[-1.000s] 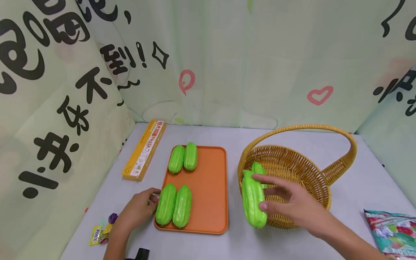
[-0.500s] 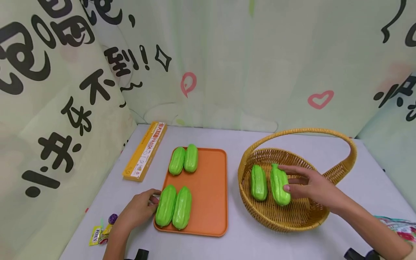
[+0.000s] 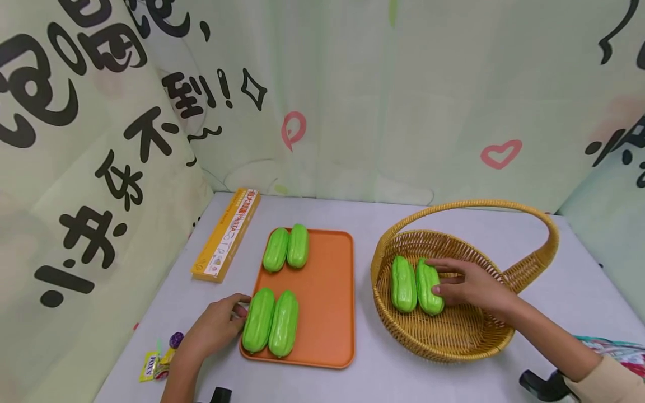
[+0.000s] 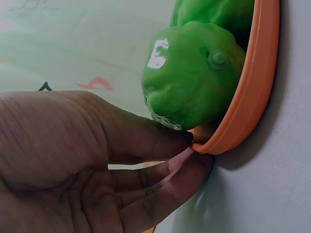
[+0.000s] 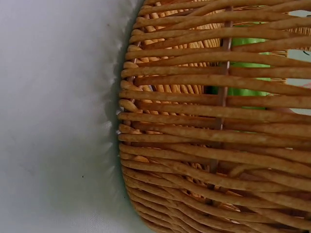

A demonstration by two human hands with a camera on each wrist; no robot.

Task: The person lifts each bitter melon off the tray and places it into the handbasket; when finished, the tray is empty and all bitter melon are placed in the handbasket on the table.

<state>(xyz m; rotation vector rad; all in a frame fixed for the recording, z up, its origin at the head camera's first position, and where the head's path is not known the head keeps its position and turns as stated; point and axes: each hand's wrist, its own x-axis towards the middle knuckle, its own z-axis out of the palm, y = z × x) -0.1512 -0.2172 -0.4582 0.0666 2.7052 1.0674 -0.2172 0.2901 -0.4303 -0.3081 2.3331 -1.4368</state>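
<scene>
My right hand (image 3: 471,286) reaches into the wicker basket (image 3: 443,352) and holds a plump, ridged green cucumber (image 3: 428,288) by its right side, thumb near and fingers at the far end. A second cucumber (image 3: 403,284) lies close on its left in the basket. The right wrist view shows mostly the woven basket wall (image 5: 214,126), with green behind its gaps. My left hand (image 3: 216,324) pinches the left rim of the orange tray (image 4: 252,92), thumb inside and fingers outside. Two cucumbers (image 3: 271,324) lie at the tray's near left, two more (image 3: 286,248) at its far left.
A yellow pasta box (image 3: 225,235) lies at the back left. Small wrapped candies (image 3: 160,361) lie left of my left forearm. A colourful bag (image 3: 617,352) shows partly at the right edge. The basket's tall handle (image 3: 484,204) arches over its back.
My right hand has carried its cucumber from over the basket's left rim into the basket, then shifted it left beside the other one. My left hand has stayed at the tray's rim.
</scene>
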